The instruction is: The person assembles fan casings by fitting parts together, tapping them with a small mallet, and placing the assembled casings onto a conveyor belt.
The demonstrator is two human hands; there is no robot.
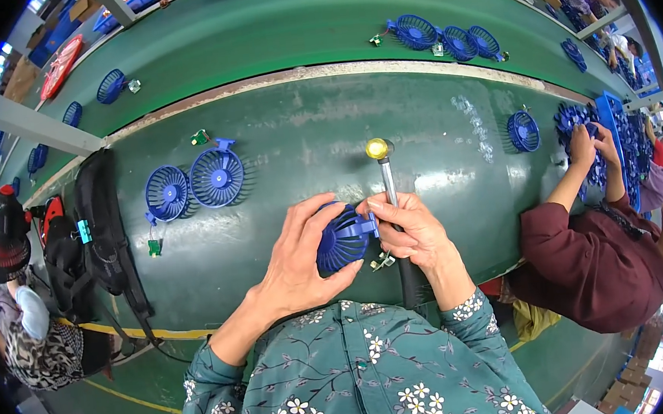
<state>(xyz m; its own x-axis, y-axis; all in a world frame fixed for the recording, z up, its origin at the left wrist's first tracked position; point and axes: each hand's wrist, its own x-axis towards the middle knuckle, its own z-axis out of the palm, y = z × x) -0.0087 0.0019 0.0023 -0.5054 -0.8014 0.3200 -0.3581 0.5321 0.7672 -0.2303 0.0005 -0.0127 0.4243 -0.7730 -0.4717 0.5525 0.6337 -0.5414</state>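
The hammer (386, 178) stretches away from the person, yellow head at the far end. Just left of it, above the table (293, 131), is the held fan (339, 246), blue and round. The left hand (304, 249) is half open and curved around the fan, fingers over the far rim, thumb on the near rim. The right hand (416, 231) has its fingers curled in, pinching the fan's tab side across the hammer's shaft; I cannot tell if it also grips the hammer. A small board (383, 261) hangs or lies just left of the hammer's handle.

Well left of the hammer, 2 fans (216, 178) lie with 2 green boards (155, 247), and farther left a black bag (101, 227). Well right of it are 1 fan (524, 132) and a co-worker's hands (585, 147) at a blue pile (570, 117). Beyond the hammer, a green belt (292, 25) carries more fans (416, 32).
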